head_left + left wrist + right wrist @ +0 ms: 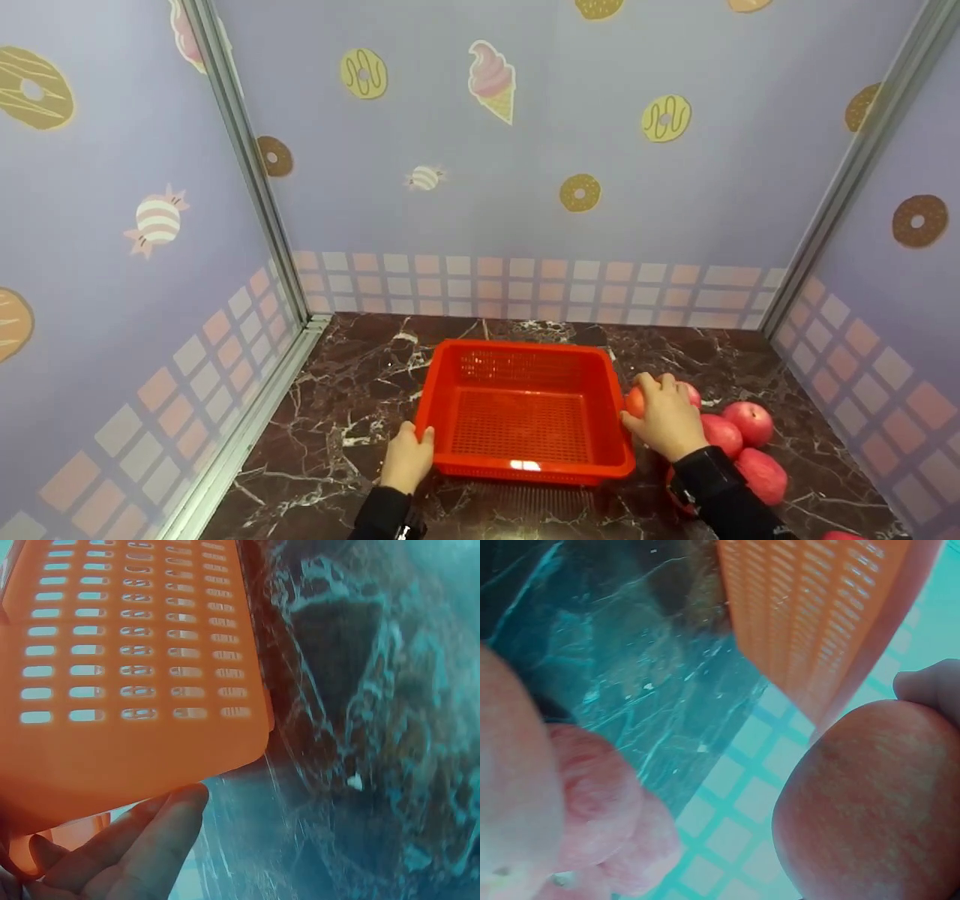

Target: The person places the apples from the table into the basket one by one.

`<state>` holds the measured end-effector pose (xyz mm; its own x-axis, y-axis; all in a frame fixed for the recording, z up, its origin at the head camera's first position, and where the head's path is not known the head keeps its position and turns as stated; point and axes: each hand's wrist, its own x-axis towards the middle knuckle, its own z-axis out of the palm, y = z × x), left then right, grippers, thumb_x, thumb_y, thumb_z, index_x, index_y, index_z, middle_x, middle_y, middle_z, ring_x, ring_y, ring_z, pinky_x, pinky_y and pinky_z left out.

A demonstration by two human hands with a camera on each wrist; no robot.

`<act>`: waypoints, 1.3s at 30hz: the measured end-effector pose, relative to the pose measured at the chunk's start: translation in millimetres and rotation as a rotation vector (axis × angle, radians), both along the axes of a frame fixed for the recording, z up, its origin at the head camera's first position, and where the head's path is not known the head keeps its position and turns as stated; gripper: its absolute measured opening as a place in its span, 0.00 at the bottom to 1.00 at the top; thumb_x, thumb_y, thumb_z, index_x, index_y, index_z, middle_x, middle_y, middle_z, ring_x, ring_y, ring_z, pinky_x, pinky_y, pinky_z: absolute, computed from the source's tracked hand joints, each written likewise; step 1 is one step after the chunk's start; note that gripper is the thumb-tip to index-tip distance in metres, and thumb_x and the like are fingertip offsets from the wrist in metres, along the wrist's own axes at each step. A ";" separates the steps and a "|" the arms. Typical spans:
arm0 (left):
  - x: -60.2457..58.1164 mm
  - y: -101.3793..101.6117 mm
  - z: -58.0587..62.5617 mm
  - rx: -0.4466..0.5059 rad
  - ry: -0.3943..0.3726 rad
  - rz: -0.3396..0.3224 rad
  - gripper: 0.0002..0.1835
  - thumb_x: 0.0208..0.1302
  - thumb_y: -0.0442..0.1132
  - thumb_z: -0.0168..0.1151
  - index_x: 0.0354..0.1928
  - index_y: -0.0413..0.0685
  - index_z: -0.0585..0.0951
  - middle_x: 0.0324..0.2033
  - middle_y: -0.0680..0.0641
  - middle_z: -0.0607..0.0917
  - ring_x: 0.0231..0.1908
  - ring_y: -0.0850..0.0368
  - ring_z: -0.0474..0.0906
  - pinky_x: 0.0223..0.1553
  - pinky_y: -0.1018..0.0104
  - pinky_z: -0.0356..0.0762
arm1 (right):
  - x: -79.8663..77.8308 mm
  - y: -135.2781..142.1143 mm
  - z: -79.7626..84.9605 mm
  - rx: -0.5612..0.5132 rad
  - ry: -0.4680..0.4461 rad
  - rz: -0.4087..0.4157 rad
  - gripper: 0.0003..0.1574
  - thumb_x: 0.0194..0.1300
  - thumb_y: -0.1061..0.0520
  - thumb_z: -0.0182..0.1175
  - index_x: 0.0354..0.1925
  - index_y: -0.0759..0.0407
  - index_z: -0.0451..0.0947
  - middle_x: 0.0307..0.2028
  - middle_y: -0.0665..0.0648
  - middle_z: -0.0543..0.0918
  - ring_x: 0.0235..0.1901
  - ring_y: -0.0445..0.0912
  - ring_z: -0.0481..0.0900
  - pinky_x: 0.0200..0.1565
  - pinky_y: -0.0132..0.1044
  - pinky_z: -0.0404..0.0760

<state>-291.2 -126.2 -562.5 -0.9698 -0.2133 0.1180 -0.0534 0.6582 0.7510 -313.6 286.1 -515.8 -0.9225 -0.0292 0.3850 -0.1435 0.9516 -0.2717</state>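
Note:
In the head view an orange-red plastic basket (521, 427) with slotted sides and floor stands on the dark marbled table, nothing inside it. My left hand (407, 459) pinches its left rim near the front corner; the left wrist view has the fingers (161, 840) against the outside of the perforated wall (109, 754). Just right of the basket, my right hand (666, 421) grips a red apple (636, 403), which fills the lower right of the right wrist view with a fingertip (930, 686) over its top. Several more apples (748, 424) lie around and under that wrist.
Patterned walls (525, 225) enclose the table at the back and both sides. A metal rail (255, 442) runs along the left edge. Another apple (841, 535) shows at the bottom right edge. Marbled table surface (375, 375) extends left of and behind the basket.

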 end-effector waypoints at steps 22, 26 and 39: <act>18.5 10.7 -0.2 0.011 -0.031 0.010 0.12 0.74 0.40 0.58 0.40 0.35 0.73 0.30 0.36 0.83 0.35 0.39 0.84 0.38 0.45 0.78 | -17.4 -48.0 24.0 0.029 0.009 0.050 0.41 0.51 0.41 0.76 0.59 0.55 0.75 0.48 0.68 0.75 0.47 0.66 0.74 0.35 0.62 0.80; 19.3 13.2 0.4 0.012 -0.019 0.009 0.12 0.74 0.40 0.58 0.39 0.36 0.73 0.29 0.37 0.83 0.34 0.40 0.84 0.36 0.46 0.78 | -20.2 -54.4 36.0 0.015 0.017 0.062 0.40 0.52 0.42 0.76 0.59 0.55 0.74 0.49 0.68 0.75 0.49 0.66 0.74 0.37 0.64 0.80; 26.8 16.3 0.2 -0.020 -0.018 -0.002 0.12 0.73 0.40 0.59 0.39 0.37 0.72 0.29 0.34 0.84 0.35 0.37 0.85 0.36 0.44 0.79 | -35.8 -91.7 21.9 -0.052 -0.001 0.090 0.38 0.51 0.44 0.77 0.57 0.53 0.75 0.53 0.67 0.76 0.55 0.67 0.74 0.41 0.64 0.80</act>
